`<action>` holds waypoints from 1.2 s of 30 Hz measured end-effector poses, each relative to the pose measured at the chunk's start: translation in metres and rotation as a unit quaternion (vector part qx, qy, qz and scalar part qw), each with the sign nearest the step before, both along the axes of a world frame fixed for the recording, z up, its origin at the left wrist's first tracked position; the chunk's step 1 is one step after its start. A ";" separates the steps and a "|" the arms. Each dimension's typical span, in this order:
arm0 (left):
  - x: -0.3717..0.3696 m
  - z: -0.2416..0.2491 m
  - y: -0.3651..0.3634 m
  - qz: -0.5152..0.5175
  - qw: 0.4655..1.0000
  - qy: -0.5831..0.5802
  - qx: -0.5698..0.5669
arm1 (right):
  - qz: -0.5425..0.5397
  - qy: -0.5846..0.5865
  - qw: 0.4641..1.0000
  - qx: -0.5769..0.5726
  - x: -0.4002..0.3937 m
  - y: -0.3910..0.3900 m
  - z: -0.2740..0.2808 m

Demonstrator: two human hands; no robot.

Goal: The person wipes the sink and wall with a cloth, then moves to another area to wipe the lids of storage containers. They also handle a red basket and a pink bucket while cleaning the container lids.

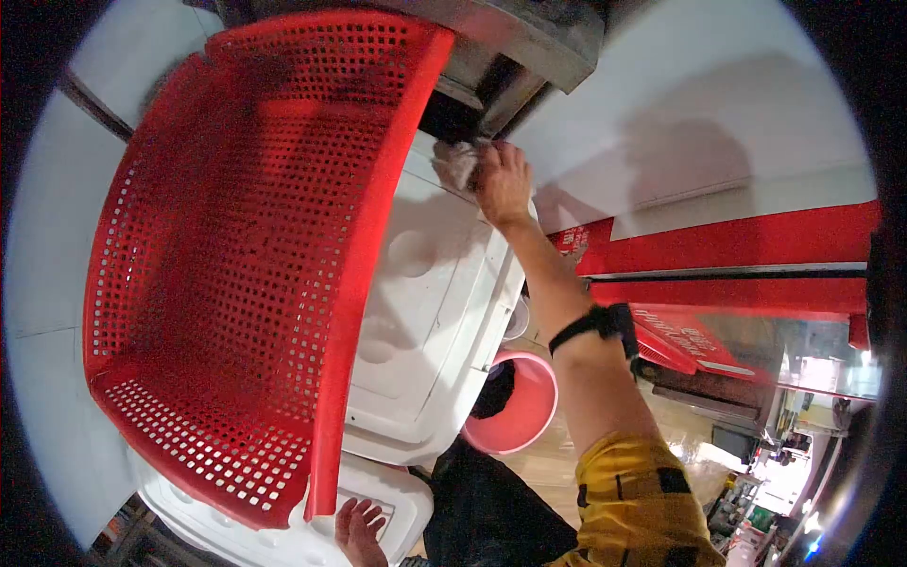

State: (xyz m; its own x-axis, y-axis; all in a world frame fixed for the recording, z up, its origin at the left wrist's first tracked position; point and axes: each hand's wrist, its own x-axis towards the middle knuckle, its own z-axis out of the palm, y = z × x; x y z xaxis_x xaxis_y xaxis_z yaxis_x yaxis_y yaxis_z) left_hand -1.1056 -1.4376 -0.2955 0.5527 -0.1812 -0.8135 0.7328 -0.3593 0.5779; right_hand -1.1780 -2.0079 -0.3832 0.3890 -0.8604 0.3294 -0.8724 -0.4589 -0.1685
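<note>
My right hand [504, 180] reaches to the far end of a white plastic lid [430, 283], its fingers closed round a crumpled pale cloth [457, 166]. A dark strap circles that forearm, below a yellow and black sleeve. Down at the bottom, my left hand [361, 529] has its fingers apart and holds nothing, close to the lower edge of a large red perforated basket [246, 246]. The basket stands tilted on its side over the left part of the white lid. Under my left hand lies a second white lid [397, 496].
A pink bucket [529, 406] with something dark inside stands right of the white lid. A grey frame [539, 42] juts in at the top. Red boxes or panels [746, 236] line the right wall. Black fabric [487, 515] hangs at the bottom centre.
</note>
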 end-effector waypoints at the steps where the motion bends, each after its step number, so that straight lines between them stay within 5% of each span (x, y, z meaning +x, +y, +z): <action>1: 0.003 -0.001 0.002 0.000 1.000 0.001 0.001 | 0.030 0.092 0.992 0.083 0.005 -0.003 0.016; 2: 0.005 -0.003 0.006 -0.006 0.999 0.037 -0.019 | 0.063 0.182 0.968 0.161 0.010 -0.008 0.023; 4: 0.003 -0.010 0.007 -0.009 0.996 0.073 -0.042 | 0.023 0.130 0.962 0.239 -0.003 -0.004 0.016; 6: -0.002 -0.013 0.009 0.030 0.994 0.091 -0.060 | 0.101 0.115 0.988 0.010 -0.046 0.011 -0.032; 8: -0.005 -0.011 0.000 0.043 0.991 0.105 -0.068 | 0.111 0.094 0.988 -0.054 -0.072 0.042 -0.044; 10: -0.008 -0.016 -0.007 0.083 0.987 0.132 -0.050 | 0.069 0.077 0.993 0.049 -0.082 0.069 -0.056; 12: -0.007 -0.007 -0.019 0.069 0.991 0.109 -0.044 | 0.105 0.081 0.991 0.011 -0.064 0.071 -0.021; 13: -0.008 -0.007 -0.020 0.054 0.993 0.094 -0.041 | 0.027 0.020 0.989 0.141 -0.053 0.056 -0.006; 15: -0.006 -0.001 -0.023 0.072 0.992 0.097 -0.029 | 0.006 -0.042 0.977 0.210 -0.016 0.034 0.021; 19: 0.002 0.013 -0.030 0.157 0.980 0.091 -0.081 | 0.180 -0.016 0.971 0.159 0.071 -0.023 -0.025; 22: 0.007 0.010 -0.031 0.173 0.980 0.065 -0.073 | 0.129 0.130 0.981 -0.063 0.099 0.002 -0.086; 24: 0.007 0.016 -0.030 0.206 0.972 0.051 -0.104 | 0.121 0.020 0.990 0.066 0.089 0.056 -0.065; 25: 0.008 0.019 -0.032 0.180 0.976 0.058 -0.109 | 0.155 0.081 0.982 0.076 0.078 0.082 -0.046; 28: 0.008 0.012 -0.027 0.145 0.983 0.092 -0.069 | 0.164 -0.121 0.958 0.203 0.035 0.155 -0.111; 32: 0.000 0.008 -0.026 0.160 0.976 0.108 -0.100 | 0.203 -0.071 0.888 0.406 0.015 0.267 -0.053; 36: -0.021 0.002 -0.010 0.185 0.964 0.130 -0.143 | 0.292 0.019 0.851 0.436 0.039 0.362 0.002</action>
